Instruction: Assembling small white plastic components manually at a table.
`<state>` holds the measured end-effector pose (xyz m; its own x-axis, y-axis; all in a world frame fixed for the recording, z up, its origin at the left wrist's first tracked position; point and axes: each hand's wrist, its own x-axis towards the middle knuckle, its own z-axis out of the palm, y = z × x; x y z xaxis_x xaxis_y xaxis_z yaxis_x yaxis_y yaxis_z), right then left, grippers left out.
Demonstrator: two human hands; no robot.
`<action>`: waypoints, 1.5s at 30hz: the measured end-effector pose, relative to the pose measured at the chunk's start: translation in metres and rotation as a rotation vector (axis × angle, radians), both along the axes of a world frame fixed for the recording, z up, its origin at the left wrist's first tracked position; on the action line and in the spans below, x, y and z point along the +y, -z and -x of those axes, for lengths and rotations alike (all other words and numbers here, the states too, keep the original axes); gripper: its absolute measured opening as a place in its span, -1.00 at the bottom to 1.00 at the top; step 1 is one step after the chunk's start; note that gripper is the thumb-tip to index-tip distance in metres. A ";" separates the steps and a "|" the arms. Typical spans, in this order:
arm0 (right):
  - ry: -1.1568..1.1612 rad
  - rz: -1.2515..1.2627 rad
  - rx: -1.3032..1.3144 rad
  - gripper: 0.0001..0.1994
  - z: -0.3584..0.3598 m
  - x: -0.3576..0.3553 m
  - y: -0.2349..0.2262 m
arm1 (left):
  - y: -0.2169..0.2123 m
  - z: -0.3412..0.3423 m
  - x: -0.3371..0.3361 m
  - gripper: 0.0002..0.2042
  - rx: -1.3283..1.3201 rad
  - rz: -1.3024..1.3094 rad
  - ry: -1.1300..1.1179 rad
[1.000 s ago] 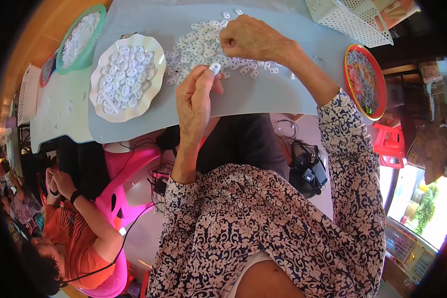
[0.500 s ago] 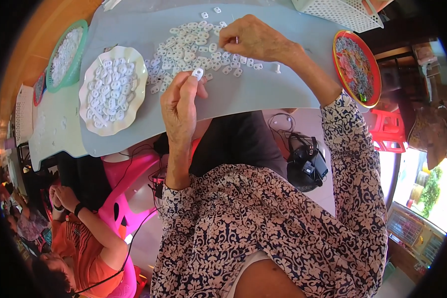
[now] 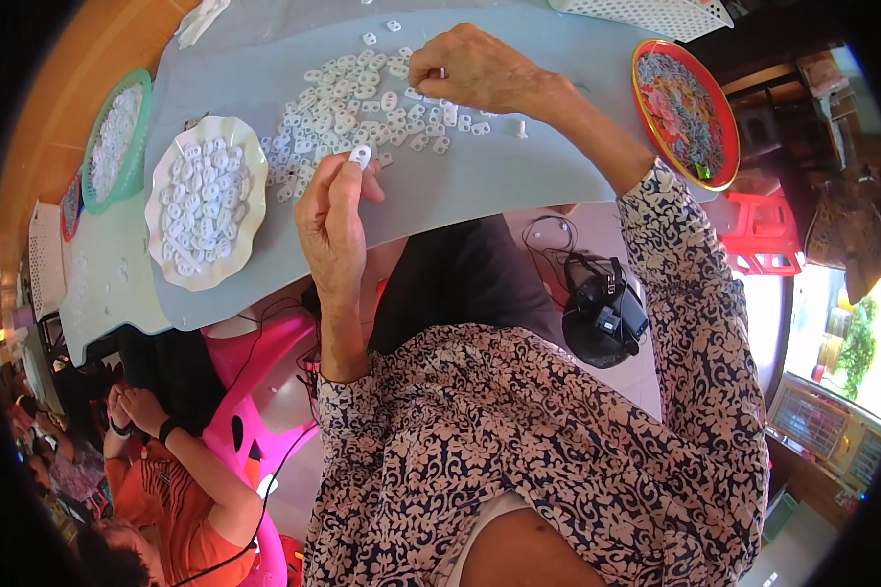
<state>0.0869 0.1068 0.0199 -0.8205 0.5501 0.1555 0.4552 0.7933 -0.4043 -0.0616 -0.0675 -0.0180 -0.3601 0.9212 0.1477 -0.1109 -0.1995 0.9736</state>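
Between the thumb and fingers of my left hand (image 3: pixel 335 220) is a small white oval plastic piece (image 3: pixel 361 157) with a hole in it, held upright just at the near edge of a loose pile. My right hand (image 3: pixel 480 70) is over the far right side of that pile, its fingers curled and pinched together. Whatever the right fingertips hold is hidden; a small pale spot shows at the fingers. The spread pile of similar white plastic pieces (image 3: pixel 338 108) lies on the grey-blue table (image 3: pixel 480 181). Left of it, a cream scalloped dish (image 3: pixel 255 186) is filled with more white pieces.
A green basket (image 3: pixel 145 127) of white bits stands at the far left. At the right is a red-rimmed tray (image 3: pixel 732 127) holding many small grey parts. A white perforated basket (image 3: pixel 656 15) is at the back. Another person in orange (image 3: pixel 186 499) sits at lower left.
The whole view has shifted slightly, so the table's things appear a little further left. My left hand still grips its white piece, and my right fingers stay pinched over the pile.
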 end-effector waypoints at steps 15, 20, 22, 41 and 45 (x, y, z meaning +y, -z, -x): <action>0.033 -0.023 -0.055 -0.89 0.007 -0.009 -0.002 | -0.007 -0.003 0.000 -0.77 0.044 0.023 -0.031; 0.063 0.016 -0.211 -0.92 0.014 -0.009 -0.011 | -0.001 -0.001 0.001 -0.77 0.070 0.008 -0.025; 0.048 0.019 -0.235 -0.92 0.014 -0.011 -0.012 | -0.001 -0.001 0.000 -0.77 0.079 0.025 -0.026; 0.170 0.651 0.333 -0.83 -0.002 -0.069 -0.008 | 0.001 0.000 -0.001 -0.76 0.086 0.014 -0.021; 0.189 0.499 0.296 -0.83 -0.006 -0.074 -0.003 | -0.001 0.000 0.001 -0.78 0.051 0.015 -0.015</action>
<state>0.0925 0.0327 0.0228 -0.6630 0.7470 0.0482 0.3806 0.3919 -0.8376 -0.0616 -0.0662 -0.0173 -0.3660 0.9181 0.1521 -0.0579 -0.1857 0.9809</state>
